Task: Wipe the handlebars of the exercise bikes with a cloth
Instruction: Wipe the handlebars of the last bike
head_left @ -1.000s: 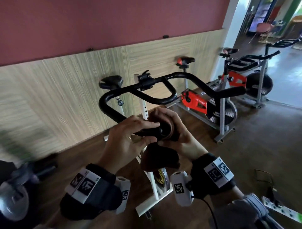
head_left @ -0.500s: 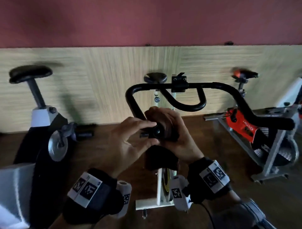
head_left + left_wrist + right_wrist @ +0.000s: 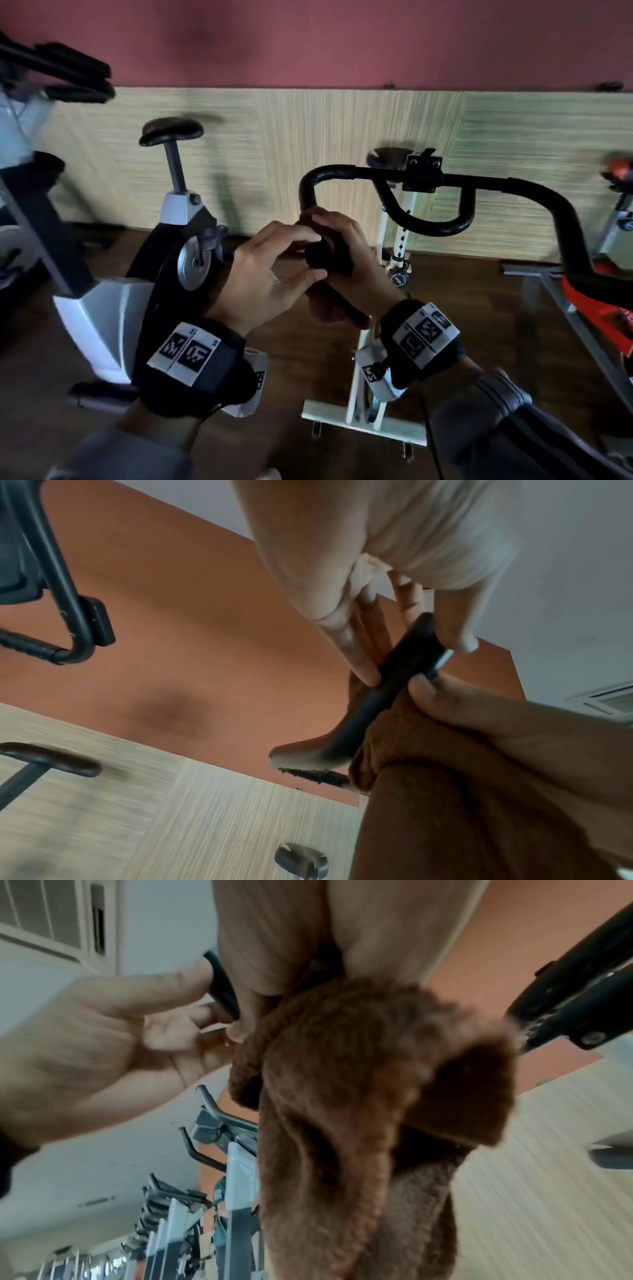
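The black handlebars (image 3: 513, 186) of a white exercise bike cross the middle of the head view. Both hands meet at the bar's near left end. My right hand (image 3: 346, 240) grips a brown fluffy cloth (image 3: 359, 1096) wrapped round that end (image 3: 404, 666), and the rest of the cloth (image 3: 329, 305) hangs below my palm. My left hand (image 3: 305, 255) pinches the very tip of the bar between thumb and fingers (image 3: 359, 666). The part of the bar under the cloth is hidden.
A second bike with a black saddle (image 3: 171, 132) and a metal flywheel (image 3: 195, 267) stands close on the left. A red-framed bike (image 3: 603, 301) is at the right edge. A wood-panelled wall (image 3: 308, 154) runs behind, and the floor is dark wood.
The head view has swung left, so the bike on the left has come into view and the far room is gone. Both hands stay at the same bar end.
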